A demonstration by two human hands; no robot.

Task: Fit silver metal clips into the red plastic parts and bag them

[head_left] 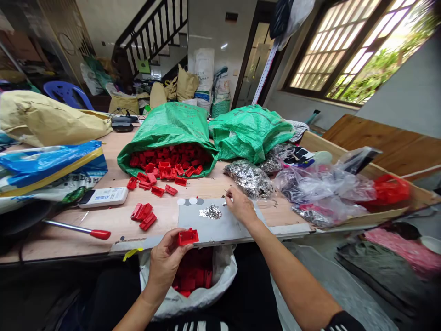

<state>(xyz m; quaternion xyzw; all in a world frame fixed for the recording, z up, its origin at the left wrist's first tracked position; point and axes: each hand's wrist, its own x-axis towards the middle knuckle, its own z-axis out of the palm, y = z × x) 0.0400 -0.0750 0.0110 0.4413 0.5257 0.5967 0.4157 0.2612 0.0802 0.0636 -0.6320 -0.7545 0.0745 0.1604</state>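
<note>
My left hand [168, 255] grips a red plastic housing [188, 236], its hollow side turned toward me, above the table's front edge. My right hand [241, 207] is closed in a pinch at the right of a small pile of shiny metal pieces [211, 211]. Whatever is between its fingertips is too small to name. The pile lies on a grey board [196, 225]. Several loose red housings [144, 215] lie left of the board. More spill from the mouth of a green woven sack [172, 124]. Below my hands, a white sack [223, 287] holds further red pieces.
A clear bag of metal pieces [250, 178] sits behind my right hand, before a second green sack [248, 131]. Plastic bags fill a wooden tray [365, 220] at right. On the left are a white device [105, 196], a red-tipped rod [99, 234] and a blue-white bag [51, 165].
</note>
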